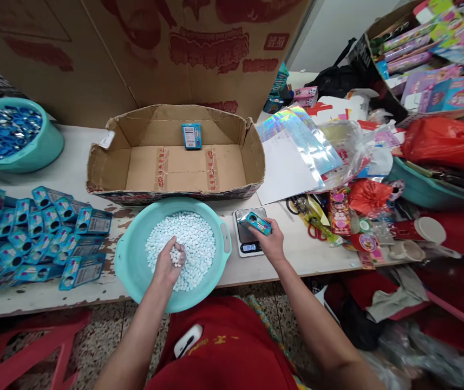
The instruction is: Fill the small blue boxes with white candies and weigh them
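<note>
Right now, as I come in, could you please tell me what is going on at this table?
A person's left hand holds some small white pellets over the rest in a turquoise basin. The right hand holds a small blue box at a scale; whether it touches is unclear. Behind the basin, an open carton has one similar box inside. More boxes are piled at the left.

"Where's the small blue printed box point(256, 222)?"
"Over the flat silver-and-black digital scale point(241, 235), tilted in the right hand point(272, 242)."
"And the small white pellets point(197, 244)?"
"Heaped loose in the round turquoise plastic basin point(129, 271), some in the left hand point(169, 263)."
</note>
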{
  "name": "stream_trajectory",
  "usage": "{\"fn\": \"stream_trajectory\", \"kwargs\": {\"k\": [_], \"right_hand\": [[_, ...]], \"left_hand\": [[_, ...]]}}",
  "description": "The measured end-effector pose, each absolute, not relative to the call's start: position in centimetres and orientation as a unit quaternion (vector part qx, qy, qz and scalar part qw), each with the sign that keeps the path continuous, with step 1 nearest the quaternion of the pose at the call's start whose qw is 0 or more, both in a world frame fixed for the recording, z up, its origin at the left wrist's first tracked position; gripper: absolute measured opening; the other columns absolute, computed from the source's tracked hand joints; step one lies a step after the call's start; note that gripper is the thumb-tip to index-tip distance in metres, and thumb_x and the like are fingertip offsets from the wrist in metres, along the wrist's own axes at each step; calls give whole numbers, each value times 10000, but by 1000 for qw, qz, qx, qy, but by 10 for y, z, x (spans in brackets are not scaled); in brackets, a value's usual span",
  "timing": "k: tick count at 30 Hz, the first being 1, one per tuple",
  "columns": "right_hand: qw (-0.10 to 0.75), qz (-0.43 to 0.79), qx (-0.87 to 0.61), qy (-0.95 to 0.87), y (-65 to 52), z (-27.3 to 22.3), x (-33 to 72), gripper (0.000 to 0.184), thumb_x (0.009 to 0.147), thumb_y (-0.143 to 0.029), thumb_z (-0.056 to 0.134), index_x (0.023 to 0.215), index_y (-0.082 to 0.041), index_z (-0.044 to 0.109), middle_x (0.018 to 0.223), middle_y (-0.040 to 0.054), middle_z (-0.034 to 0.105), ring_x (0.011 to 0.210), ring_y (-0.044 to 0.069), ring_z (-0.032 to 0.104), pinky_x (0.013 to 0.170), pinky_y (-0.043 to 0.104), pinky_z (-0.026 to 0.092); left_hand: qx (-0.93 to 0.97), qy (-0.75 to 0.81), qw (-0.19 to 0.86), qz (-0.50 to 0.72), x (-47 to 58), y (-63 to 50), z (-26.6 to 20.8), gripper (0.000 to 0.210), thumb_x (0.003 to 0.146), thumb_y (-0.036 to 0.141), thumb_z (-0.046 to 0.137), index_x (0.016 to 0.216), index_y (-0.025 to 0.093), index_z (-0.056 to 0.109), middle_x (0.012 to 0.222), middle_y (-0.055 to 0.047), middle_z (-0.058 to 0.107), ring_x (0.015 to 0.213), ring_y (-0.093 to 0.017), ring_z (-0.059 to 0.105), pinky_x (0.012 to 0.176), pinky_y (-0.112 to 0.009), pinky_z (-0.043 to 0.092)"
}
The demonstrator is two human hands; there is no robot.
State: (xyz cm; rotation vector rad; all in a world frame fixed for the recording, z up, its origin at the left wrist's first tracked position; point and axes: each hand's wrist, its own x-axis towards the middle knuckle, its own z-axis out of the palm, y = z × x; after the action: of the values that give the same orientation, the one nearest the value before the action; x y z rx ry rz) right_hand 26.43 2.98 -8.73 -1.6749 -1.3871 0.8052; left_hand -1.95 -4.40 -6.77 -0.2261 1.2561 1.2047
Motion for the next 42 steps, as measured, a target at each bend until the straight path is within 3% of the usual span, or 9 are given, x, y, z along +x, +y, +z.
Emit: {"fn": "stream_trajectory", "kwargs": {"k": [2, 6, 10, 14, 23, 33, 38, 42], "right_hand": [[418, 323, -653, -543, 27, -67, 252, 456, 652, -445, 750, 974, -171, 577, 897, 46, 622, 796, 202, 599, 754, 363, 503], [394, 333, -530, -673, 12, -20, 211, 397, 706, -410, 746, 1017, -221, 588, 954, 50, 622, 864, 215, 596, 775, 360, 490], [318, 340, -420, -779, -4, -6, 165, 335, 743, -373, 733, 1013, -229, 595, 910, 55, 639, 872, 240, 581, 768, 384, 469], [293, 346, -416, -788, -12, -16, 141, 344, 730, -338, 751, 1014, -226, 593, 911, 55, 637, 881, 249, 573, 752, 374, 459], [287, 347, -422, -787, -7, -13, 134, 359, 692, -287, 782, 990, -218, 594, 912, 53, 633, 870, 247, 571, 740, 362, 457], [305, 339, -419, -785, -1, -15, 132, 293, 716, -263, 755, 962, -219, 604, 877, 43, 631, 834, 234, 565, 732, 359, 453], [306, 348, -425, -778, 2, -16, 132, 299, 711, -257, 760, 967, -221, 609, 877, 45, 629, 840, 236, 566, 733, 354, 457], [318, 377, -431, -755, 4, -15, 134, 344, 672, -259, 792, 964, -214, 615, 883, 43, 631, 853, 239, 575, 753, 362, 471]], "left_hand": [[-97, 525, 645, 547, -16, -39, -49, 279, 777, 313, 624, 640, 167, 429, 500, 47, 428, 354, -42, 362, 316, -149, 239], [-18, 464, 630, 622, -6, -25, 8, 372, 779, 404, 629, 583, 169, 418, 443, 69, 325, 329, -33, 287, 305, -152, 188], [90, 460, 541, 698, 8, -16, 41, 375, 785, 384, 626, 544, 161, 444, 478, 39, 391, 405, -58, 405, 391, -180, 331], [140, 509, 473, 706, 11, -16, 33, 336, 789, 369, 628, 580, 163, 464, 532, 25, 451, 562, -116, 553, 591, -241, 457], [151, 513, 434, 725, 6, -18, 24, 270, 812, 322, 601, 616, 159, 512, 618, 4, 491, 637, -117, 527, 649, -248, 433], [161, 538, 417, 715, 11, -9, 22, 335, 825, 372, 600, 617, 176, 425, 524, 54, 343, 511, -83, 434, 542, -209, 373], [148, 534, 418, 720, 14, -3, 26, 300, 831, 380, 594, 660, 170, 463, 523, 58, 346, 486, -74, 420, 512, -202, 365], [132, 518, 450, 716, 8, -2, 23, 265, 836, 407, 578, 727, 178, 504, 489, 77, 274, 420, -60, 311, 430, -179, 288]]}}
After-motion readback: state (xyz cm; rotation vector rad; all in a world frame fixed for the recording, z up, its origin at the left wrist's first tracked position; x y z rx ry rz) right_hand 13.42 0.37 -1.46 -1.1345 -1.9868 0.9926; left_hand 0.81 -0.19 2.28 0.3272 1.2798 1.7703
